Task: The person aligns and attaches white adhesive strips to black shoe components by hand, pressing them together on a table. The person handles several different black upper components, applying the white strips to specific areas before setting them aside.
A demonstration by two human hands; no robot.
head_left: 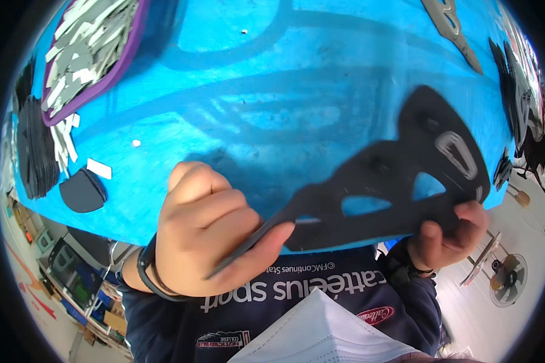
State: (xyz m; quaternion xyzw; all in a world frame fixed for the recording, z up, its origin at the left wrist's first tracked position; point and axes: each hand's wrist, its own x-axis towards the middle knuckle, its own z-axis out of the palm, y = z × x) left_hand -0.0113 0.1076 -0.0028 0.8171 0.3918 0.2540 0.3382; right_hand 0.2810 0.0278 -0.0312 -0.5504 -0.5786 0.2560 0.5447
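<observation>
A flat, flexible black panel [399, 157] with several cut-out openings, shaped like a shoe-upper piece, is held above the near edge of the blue table. A pale outlined loop mark [457, 156] shows near its wide right end. My left hand [203, 221] grips the narrow left end between thumb and curled fingers, and the panel bends there. At the lower right edge, my right hand [457, 239] pinches the panel, with its fingers partly behind it. Nearest my left hand on the table is a small pile of rounded black pieces [83, 190].
A purple-rimmed basket [129, 63] of white and grey strips [91, 45] stands far left on the blue table [272, 97]. Below it are a black stack [36, 148] and a white strip [99, 168]. A grey cut piece [451, 33] and more stacked pieces [508, 91] lie at right.
</observation>
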